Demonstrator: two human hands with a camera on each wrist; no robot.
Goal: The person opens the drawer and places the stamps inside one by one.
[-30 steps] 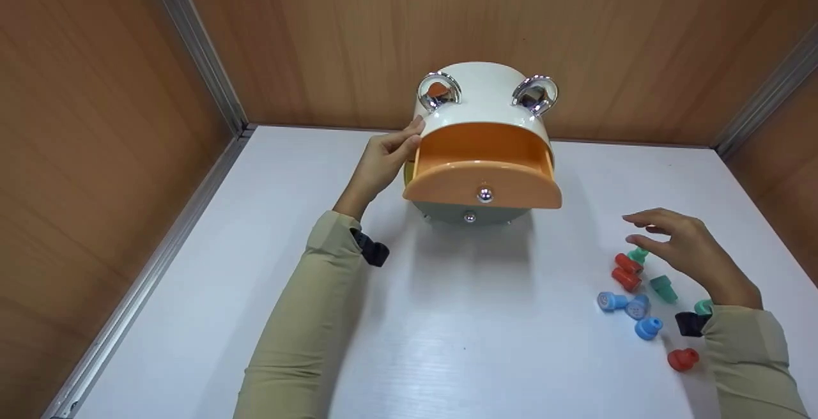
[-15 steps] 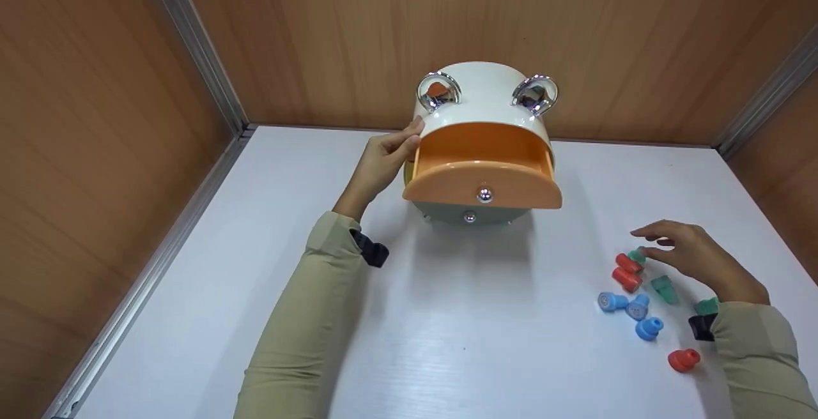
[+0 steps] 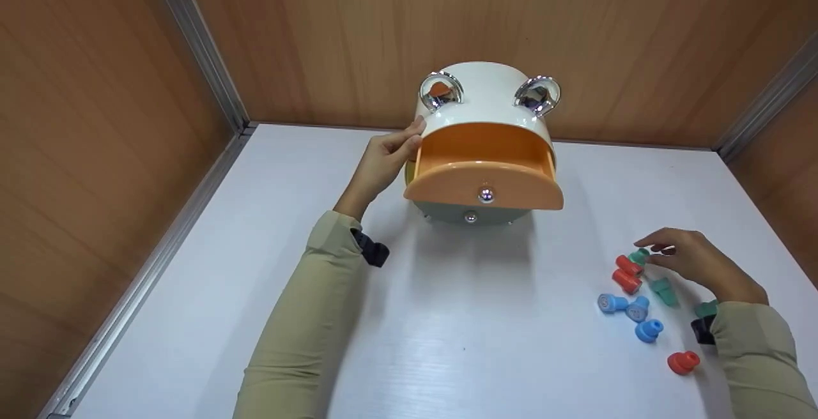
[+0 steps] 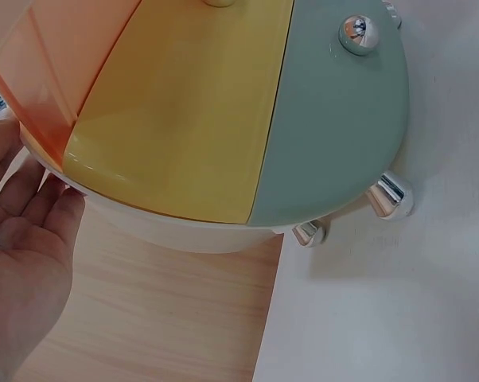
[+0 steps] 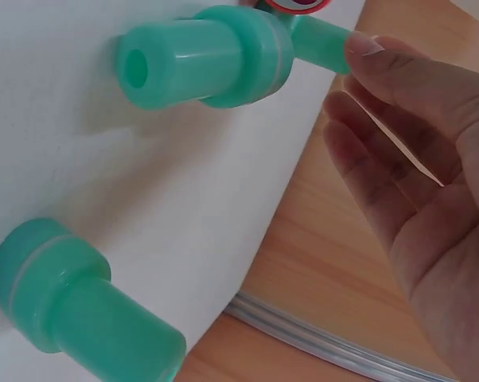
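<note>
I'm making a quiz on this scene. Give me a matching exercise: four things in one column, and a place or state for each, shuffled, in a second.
1. orange drawer
2. left hand
3. right hand
4. lone red stamp

a. touching a green stamp
b. pulled open
c. resting on the white box
d. nearest the table's front edge

Pairs: 1-b, 2-c, 3-a, 4-d

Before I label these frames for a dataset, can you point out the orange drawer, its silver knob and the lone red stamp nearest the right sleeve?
orange drawer (image 3: 482,186): head view, on its curved front panel.
silver knob (image 3: 486,195): head view, on the ball's centre.
red stamp (image 3: 683,362): head view, on its body.
</note>
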